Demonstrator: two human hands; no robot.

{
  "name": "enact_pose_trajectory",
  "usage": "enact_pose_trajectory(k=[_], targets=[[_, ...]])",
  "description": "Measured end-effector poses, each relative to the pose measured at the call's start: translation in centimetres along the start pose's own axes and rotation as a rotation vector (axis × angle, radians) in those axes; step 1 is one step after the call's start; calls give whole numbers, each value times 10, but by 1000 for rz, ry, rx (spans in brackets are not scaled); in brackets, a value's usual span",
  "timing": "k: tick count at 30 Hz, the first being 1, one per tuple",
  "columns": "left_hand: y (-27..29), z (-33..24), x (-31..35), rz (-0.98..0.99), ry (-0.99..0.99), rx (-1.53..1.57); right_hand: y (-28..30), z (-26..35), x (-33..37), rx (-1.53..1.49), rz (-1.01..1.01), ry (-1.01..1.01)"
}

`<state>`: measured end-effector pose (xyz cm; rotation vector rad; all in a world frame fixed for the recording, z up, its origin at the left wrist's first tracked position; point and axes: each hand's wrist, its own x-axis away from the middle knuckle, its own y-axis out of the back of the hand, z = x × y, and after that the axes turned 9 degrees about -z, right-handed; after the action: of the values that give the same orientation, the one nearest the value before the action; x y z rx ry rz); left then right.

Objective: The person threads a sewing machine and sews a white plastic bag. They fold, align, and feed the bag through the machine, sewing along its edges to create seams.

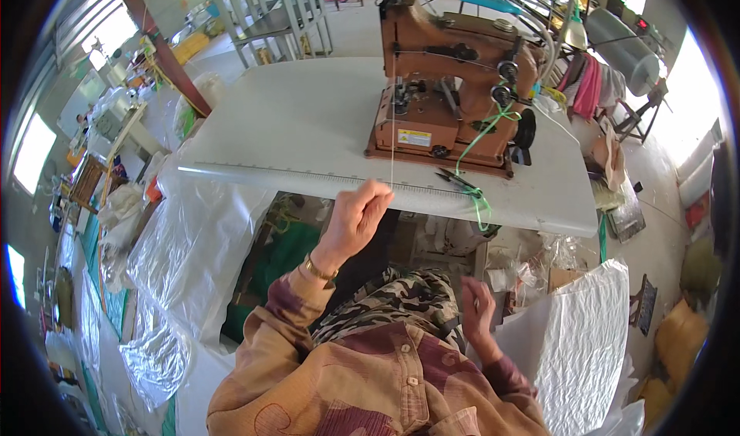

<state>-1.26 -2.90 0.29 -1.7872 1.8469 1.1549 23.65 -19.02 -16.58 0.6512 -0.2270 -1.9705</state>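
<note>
My left hand [361,214] is closed in a pinch at the front edge of the grey table, in front of the sewing machine. From its fingers a thin white thread [392,162] runs straight up past the front of the brown sewing machine [462,74]. My right hand [478,313] hangs low beside my camouflage trousers [393,305], fingers loosely bent and apart, with nothing visible in it. Near the machine's base, black thread snips [455,179] tied to a green cord [484,139] lie on the tabletop.
A ruler scale [308,175] runs along the front of the grey table [285,112]. White plastic sheeting hangs at left [193,243], and a white woven sheet [578,336] stands at right. A grey metal chair [274,20] is behind the table. A reddish post [162,43] rises at left.
</note>
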Motion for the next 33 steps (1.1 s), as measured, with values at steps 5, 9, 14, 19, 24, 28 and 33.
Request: enact_pose_trajectory(k=[5,9,14,19,24,28,33], targets=[[-18,-13,26,-13,-51,-56,-10,111,-112,-396,253,-46],[-16,-18,37,-18,-102,-138,-36,156,-153,-1020,495,-193],[-5,-26,33,134,-194,-207,-62,139,-127,-1363,400,-466],[-8,-58,16,251,-296,-132,-40,119,-100,-1005,207,-226],[-30,-60,-1,311,-545,-184,-5,121,-75,-701,122,-76],[-25,-56,-15,380,-601,-188,26,132,-78,-711,58,-53],[-18,-66,-31,205,-553,78,49,144,-93,-655,26,173]])
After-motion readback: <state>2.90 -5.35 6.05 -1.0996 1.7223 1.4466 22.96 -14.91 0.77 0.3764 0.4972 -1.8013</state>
